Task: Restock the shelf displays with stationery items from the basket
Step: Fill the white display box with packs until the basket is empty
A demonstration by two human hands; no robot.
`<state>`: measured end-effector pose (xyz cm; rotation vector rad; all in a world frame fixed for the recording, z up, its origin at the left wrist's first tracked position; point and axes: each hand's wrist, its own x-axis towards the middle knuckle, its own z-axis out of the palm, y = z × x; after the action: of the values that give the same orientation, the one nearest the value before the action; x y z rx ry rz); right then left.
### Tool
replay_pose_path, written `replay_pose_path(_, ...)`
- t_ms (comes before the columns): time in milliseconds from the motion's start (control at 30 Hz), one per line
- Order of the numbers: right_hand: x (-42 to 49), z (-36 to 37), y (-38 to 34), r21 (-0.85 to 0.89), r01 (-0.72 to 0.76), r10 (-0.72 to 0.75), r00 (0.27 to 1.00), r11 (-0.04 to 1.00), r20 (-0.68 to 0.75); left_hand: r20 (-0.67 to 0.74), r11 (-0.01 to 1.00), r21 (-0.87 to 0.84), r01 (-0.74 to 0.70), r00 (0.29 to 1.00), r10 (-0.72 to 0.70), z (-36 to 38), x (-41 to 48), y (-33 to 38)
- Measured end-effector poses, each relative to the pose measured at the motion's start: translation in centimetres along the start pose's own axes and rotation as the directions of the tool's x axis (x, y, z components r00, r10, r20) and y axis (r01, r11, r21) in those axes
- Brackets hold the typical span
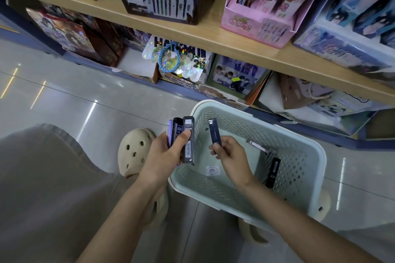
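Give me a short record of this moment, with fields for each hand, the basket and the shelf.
left hand: grips a fanned stack of slim cases
right hand: pinches one dark blue case, held upright over the basket
basket: pale green, perforated, on the floor; a black case lies by its right wall
shelf board: wooden, carries display boxes, among them a pink display box
task stage: cases in hand, none placed on the shelf yet

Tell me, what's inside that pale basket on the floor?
A black case and a silvery case lie near the right wall of the basket; a white sticker sits on its bottom. The right hand, pinching a navy case, hides part of the bottom.
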<state>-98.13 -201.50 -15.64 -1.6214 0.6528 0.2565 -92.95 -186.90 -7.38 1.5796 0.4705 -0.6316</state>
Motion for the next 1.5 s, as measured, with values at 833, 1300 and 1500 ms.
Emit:
replay_pose_path(833,-11.9,-7.4,-14.5,-0.202,0.403,-0.412,0.911,0.893,-0.006,0.092,0.95,-0.279,-0.138,0.981,0.17,4.3,-9.5,7.7)
replay_pose_path(1300,-19.2,-12.4,-24.5,-0.051,0.588,-0.588,0.796,0.808,-0.14,0.325,0.928,-0.166,-0.333,0.87,0.37,5.7,-16.9,13.9)
replay_pose_path(1500,-20.9,-14.1,-32.5,-0.239,0.771,-0.804,0.534,0.59,-0.261,0.315,0.922,-0.147,-0.358,0.867,0.386,4.8,-17.6,17.5)
